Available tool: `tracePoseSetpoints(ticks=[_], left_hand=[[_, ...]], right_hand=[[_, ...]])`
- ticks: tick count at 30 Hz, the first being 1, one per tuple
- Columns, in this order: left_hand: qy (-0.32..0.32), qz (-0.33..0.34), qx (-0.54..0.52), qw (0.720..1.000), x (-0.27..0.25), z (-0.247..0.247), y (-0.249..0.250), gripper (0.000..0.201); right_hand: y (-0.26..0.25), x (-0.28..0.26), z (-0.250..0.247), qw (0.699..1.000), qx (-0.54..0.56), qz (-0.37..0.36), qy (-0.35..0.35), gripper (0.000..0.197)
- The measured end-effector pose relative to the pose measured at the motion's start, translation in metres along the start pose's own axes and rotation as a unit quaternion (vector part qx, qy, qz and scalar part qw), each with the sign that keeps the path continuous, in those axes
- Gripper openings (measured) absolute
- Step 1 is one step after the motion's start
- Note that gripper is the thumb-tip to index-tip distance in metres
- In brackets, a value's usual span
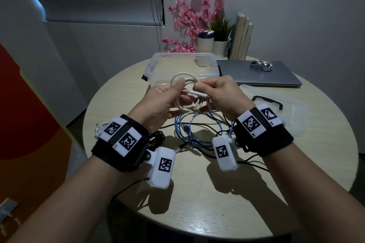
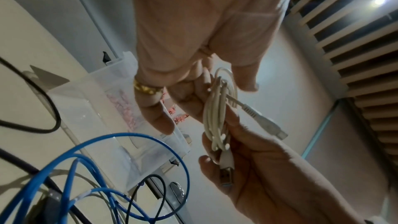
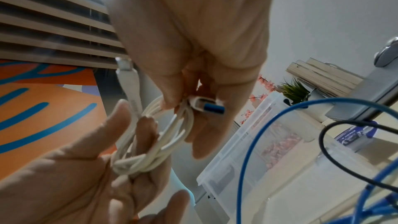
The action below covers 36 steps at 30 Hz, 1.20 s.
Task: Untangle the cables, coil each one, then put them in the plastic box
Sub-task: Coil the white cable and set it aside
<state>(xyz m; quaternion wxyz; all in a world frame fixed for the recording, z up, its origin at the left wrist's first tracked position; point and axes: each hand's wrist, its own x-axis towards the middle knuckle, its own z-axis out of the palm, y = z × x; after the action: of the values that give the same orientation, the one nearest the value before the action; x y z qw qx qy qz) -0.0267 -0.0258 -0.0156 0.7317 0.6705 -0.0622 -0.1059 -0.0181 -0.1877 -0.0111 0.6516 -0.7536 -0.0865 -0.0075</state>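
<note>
One cream-white USB cable [image 1: 185, 92] is coiled, gripped by the left hand [image 1: 162, 102] and right hand [image 1: 221, 94]; the blue cable [image 1: 194, 130], black cables [image 1: 248, 162] and clear plastic box [image 1: 150, 67] remain.

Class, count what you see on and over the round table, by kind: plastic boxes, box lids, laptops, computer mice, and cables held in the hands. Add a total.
Plastic box: 1
Box lid: 1
Laptop: 1
Mouse: 1
Held cables: 1, the white cable, gripped by the left hand and the right hand
Total: 5
</note>
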Motion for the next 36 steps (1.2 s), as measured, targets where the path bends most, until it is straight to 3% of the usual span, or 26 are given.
tracePoseSetpoints(ticks=[4,9,13,18,20,24,29,36], left_hand=[[-0.029,-0.011,0.078,0.997,-0.003,0.001,-0.001,0.008],[-0.07,-0.065,0.102,0.99,-0.002,-0.002,-0.002,0.02],[-0.024,-0.045,0.034,0.998,-0.002,0.005,-0.004,0.006],[0.057,0.041,-0.075,0.995,0.001,0.008,-0.003,0.027],[0.065,0.052,-0.112,0.99,0.003,0.006,-0.001,0.024],[0.063,0.065,-0.059,0.994,0.001,0.006,-0.002,0.005],[0.068,0.039,-0.009,0.997,0.005,0.008,-0.005,0.024],[0.022,-0.012,0.058,0.998,0.003,0.008,-0.01,0.018]], right_hand=[[0.001,-0.001,0.0,1.0,0.001,-0.015,0.015,0.013],[-0.001,-0.001,-0.004,1.0,0.005,-0.011,0.021,0.01],[-0.001,0.0,-0.004,1.0,0.0,-0.021,0.023,0.01],[0.0,-0.001,-0.005,1.0,-0.002,-0.026,0.015,0.012],[0.0,-0.002,-0.005,1.0,-0.009,-0.025,0.017,0.012],[0.001,-0.002,-0.003,0.999,-0.015,-0.03,0.017,0.012],[0.002,-0.002,0.0,0.999,-0.006,-0.037,0.024,0.011],[0.002,-0.001,-0.002,0.998,-0.021,-0.044,0.029,0.012]])
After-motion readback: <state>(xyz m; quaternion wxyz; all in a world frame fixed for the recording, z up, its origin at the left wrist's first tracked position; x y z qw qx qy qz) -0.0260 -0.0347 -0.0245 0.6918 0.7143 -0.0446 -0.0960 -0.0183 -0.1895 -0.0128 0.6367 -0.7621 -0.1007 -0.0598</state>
